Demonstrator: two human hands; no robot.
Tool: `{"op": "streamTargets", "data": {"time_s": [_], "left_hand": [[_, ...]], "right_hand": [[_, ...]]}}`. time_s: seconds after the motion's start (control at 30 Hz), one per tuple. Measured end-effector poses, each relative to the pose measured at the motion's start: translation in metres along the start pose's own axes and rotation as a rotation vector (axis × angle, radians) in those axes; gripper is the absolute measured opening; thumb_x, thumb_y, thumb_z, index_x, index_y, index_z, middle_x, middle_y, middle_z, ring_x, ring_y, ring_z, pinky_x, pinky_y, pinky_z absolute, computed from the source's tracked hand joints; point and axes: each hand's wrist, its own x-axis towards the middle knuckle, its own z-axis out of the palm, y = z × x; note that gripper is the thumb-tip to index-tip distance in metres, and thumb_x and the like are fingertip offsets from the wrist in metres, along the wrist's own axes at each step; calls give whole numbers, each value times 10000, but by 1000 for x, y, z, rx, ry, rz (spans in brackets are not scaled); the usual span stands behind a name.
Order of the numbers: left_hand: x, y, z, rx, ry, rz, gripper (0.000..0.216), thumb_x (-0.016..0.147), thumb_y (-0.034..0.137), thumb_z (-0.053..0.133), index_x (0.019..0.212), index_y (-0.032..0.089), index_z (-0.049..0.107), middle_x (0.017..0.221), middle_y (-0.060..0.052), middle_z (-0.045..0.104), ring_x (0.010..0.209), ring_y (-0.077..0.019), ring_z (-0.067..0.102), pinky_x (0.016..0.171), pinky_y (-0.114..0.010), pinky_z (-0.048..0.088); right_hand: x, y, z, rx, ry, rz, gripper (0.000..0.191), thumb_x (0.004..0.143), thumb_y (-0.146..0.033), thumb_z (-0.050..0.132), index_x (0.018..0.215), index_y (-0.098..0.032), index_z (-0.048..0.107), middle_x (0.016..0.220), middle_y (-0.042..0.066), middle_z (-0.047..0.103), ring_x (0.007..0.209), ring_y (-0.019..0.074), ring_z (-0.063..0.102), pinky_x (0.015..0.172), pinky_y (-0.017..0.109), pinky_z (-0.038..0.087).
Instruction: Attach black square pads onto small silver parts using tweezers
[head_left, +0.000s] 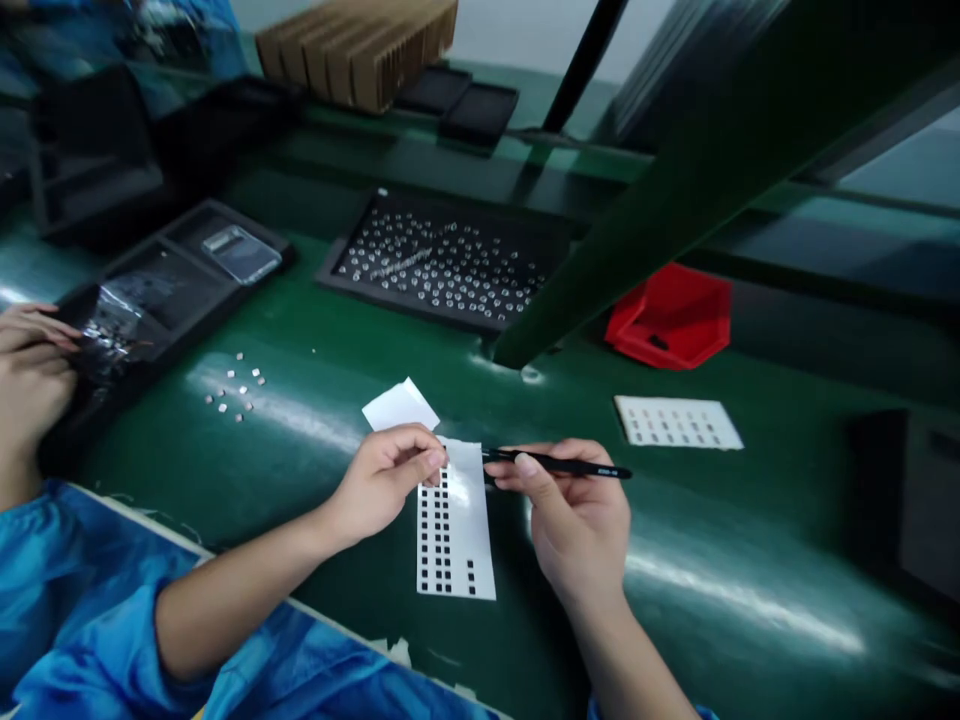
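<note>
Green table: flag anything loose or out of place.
Small silver parts lie loose on the green table, outside the black tray holding the rest. The left hand pinches a sticker sheet with its top flap bent back; the right hand holds tweezers.

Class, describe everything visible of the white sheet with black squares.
The white sheet is a thin, glossy, paper-like strip bearing columns of small black squares, with some places empty. It lies lengthwise over the green table. The left hand pinches its upper edge, and black tweezers in the right hand reach its upper right edge.
</note>
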Motion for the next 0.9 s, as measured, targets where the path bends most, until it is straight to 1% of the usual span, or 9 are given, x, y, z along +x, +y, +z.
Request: {"op": "streamTargets", "data": {"time_s": [0.17,0.27,0.33,0.43,0.53,0.6,0.7,0.8,0.9], "left_hand": [[2,8,-3,124,12,98,339,980,475,749,797,190,757,769,-38,673,712,-161,624,687,-294,503],[29,30,-21,337,39,227,290,998,442,726,859,206,822,885,-65,748,807,-177,676,764,-311,525],[66,51,-41,450,105,283,275,945,460,774,861,207,842,929,-78,777,827,-187,691,790,-324,537],[137,79,-72,515,261,239,339,821,509,862,895,178,849,852,-78,782,775,-198,686,785,-341,553],[207,95,-90,592,361,228,353,819,465,881,917,130,825,853,-101,785,770,-204,676,774,-345,546],[246,100,-91,677,384,220,304,882,414,850,916,116,798,907,-116,785,835,-213,692,816,-353,560],[295,101,-83,826,354,194,269,999,390,754,1066,129,756,1112,-103,766,1022,-225,719,942,-407,601],[335,100,-75,945,311,149,325,1042,402,707,1252,155,710,1284,-111,716,1137,-247,714,995,-455,619],[368,97,-69,1006,278,146,362,1043,394,706,1324,166,687,1346,-124,693,1167,-257,706,1002,-467,622]], "right_hand": [[9,5,-3,-11,58,-1,460,801,-376,984,967,-222,584,875,41,849,692,191,842,624,219,660],[14,11,-5,-17,72,35,488,784,-427,988,956,-220,581,877,54,848,690,200,839,624,240,658],[17,16,-6,-12,75,62,516,758,-470,993,945,-222,581,870,63,846,683,215,836,612,263,656],[23,22,-6,-13,85,78,558,719,-534,997,928,-222,584,832,68,836,656,226,824,582,273,638],[28,26,-6,1,90,77,572,714,-558,992,928,-218,586,828,75,833,632,211,808,575,264,626],[32,28,-7,13,98,73,565,725,-560,986,930,-217,587,829,77,830,616,204,797,572,261,623],[35,31,-9,10,92,69,536,752,-556,971,931,-220,593,832,80,830,612,211,796,573,269,624],[36,34,-12,-3,76,73,511,769,-550,962,937,-226,604,833,73,829,626,222,800,586,283,632],[35,36,-12,-12,85,90,482,797,-536,947,958,-232,609,868,64,832,642,211,795,613,288,641]]}}
